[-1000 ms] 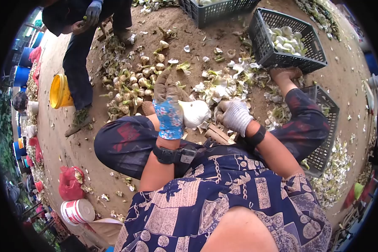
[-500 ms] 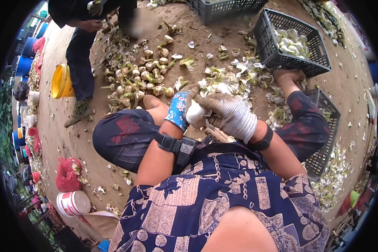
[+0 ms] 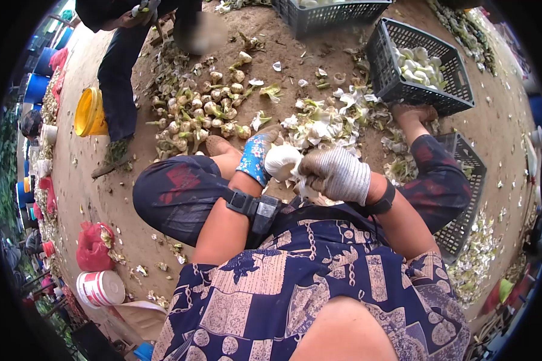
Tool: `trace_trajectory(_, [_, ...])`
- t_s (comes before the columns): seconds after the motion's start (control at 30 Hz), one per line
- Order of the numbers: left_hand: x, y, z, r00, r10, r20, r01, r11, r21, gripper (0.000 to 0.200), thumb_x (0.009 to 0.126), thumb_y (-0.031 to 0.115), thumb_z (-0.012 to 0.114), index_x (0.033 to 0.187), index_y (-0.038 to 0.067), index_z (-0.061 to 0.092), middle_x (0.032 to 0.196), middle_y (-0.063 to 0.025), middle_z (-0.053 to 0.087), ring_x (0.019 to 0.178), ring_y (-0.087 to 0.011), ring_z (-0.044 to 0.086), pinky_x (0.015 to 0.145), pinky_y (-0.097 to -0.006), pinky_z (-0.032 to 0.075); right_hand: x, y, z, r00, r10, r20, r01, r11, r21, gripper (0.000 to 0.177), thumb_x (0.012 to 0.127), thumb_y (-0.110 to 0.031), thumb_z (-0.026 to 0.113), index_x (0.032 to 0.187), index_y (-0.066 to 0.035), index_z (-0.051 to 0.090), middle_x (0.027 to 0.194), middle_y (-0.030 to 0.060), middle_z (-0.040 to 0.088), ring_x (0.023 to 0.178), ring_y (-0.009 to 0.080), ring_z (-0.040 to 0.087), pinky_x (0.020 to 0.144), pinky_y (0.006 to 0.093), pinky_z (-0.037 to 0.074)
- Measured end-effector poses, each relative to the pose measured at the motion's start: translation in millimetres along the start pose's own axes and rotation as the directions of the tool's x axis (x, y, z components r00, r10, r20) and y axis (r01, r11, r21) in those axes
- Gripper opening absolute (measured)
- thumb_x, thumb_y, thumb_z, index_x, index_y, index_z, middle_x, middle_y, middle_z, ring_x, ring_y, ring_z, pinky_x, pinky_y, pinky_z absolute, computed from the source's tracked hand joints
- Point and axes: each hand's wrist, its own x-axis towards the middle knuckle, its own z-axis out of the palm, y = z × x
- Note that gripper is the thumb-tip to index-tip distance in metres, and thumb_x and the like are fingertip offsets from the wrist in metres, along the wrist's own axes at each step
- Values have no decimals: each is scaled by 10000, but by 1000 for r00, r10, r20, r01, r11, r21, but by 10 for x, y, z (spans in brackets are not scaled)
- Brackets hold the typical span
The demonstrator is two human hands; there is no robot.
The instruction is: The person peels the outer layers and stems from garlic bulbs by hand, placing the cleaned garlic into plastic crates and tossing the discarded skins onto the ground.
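Note:
My left hand, in a blue flowered glove, is closed round a white garlic bulb in front of my lap. Close on its right, my right hand wears a soiled whitish knit glove; its fingers are pinched on a strip of pale garlic skin hanging below the bulb. Just beyond my hands lies a heap of peeled-off skins. Unpeeled garlic bulbs with stem stubs are piled on the ground ahead of my left hand.
A dark plastic crate of white peeled garlic stands ahead right, another crate at the top. A third crate sits beside my right knee. At left are a yellow bucket, a co-worker's leg and a red bag.
My right hand has drawn back slightly from the bulb, pulling a strip of skin downward. The bulb has turned and shows more of its white side. The co-worker's hands have moved up.

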Motion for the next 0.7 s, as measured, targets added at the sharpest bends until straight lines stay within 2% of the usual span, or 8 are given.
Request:
trace_trajectory(0.17, [-227,207,148,966,258,-5,-252,937,-242,295,907,202,408,1078,6,548,869,-168,636,754,-301,631,685,-415,550,-227,-71,-35,946,21,322,-75,985,155,194,770,-194,622,925,-79,624,760,162,633,687,297,632,605,363,494])
trace_trajectory(0.27, [-211,222,96,957,149,248,-42,919,-391,405,904,324,424,981,-46,567,880,-193,634,783,-352,623,709,-464,533,-77,391,69,847,532,8,-437,704,-560,155,773,-211,592,794,-64,634,730,171,640,695,312,641,605,392,503])
trace_trajectory(0.37, [-226,82,244,987,162,-15,-160,946,-283,373,880,316,471,972,-32,570,873,-199,632,762,-332,631,672,-447,548,27,257,68,908,354,-224,-409,862,-300,145,769,-232,562,755,-115,645,721,157,637,663,331,621,591,430,490])
trace_trajectory(0.47, [249,-70,45,838,523,-154,-506,851,140,347,925,264,416,1147,21,523,1045,-141,600,873,-279,618,788,-408,520,260,309,212,958,157,-240,-200,966,-166,682,648,-119,670,1286,-159,433,1202,212,495,1047,385,533,846,427,464])
trace_trajectory(0.5, [1083,-271,-830,667,721,190,-575,336,746,348,929,275,397,1125,16,521,1061,-149,587,926,-265,597,851,-384,491,291,337,297,968,18,-249,-33,998,-53,770,622,-151,704,1321,-177,381,1302,192,390,1103,407,481,903,446,433])
trace_trajectory(0.57, [282,-152,70,976,219,18,-214,967,-140,345,924,310,406,1095,31,515,1042,-144,582,946,-263,577,868,-393,469,299,-122,139,976,144,-162,-176,962,-208,721,598,-63,704,1266,-167,452,1249,205,440,1145,371,459,940,401,418])
trace_trajectory(0.63, [153,-193,603,979,19,203,38,960,-276,346,919,345,416,1065,45,509,1023,-140,576,965,-261,556,885,-402,447,124,41,6,934,63,-351,-66,998,4,630,558,-4,693,1157,-120,536,1160,177,467,1081,324,497,905,368,431])
trace_trajectory(0.7, [254,-357,1035,894,141,426,-53,976,-211,329,905,368,466,1082,95,513,1043,-121,569,952,-255,559,847,-383,457,-183,-1,-339,854,80,-513,-29,994,106,623,552,112,617,1130,-94,513,1130,128,481,1022,268,529,848,316,472])
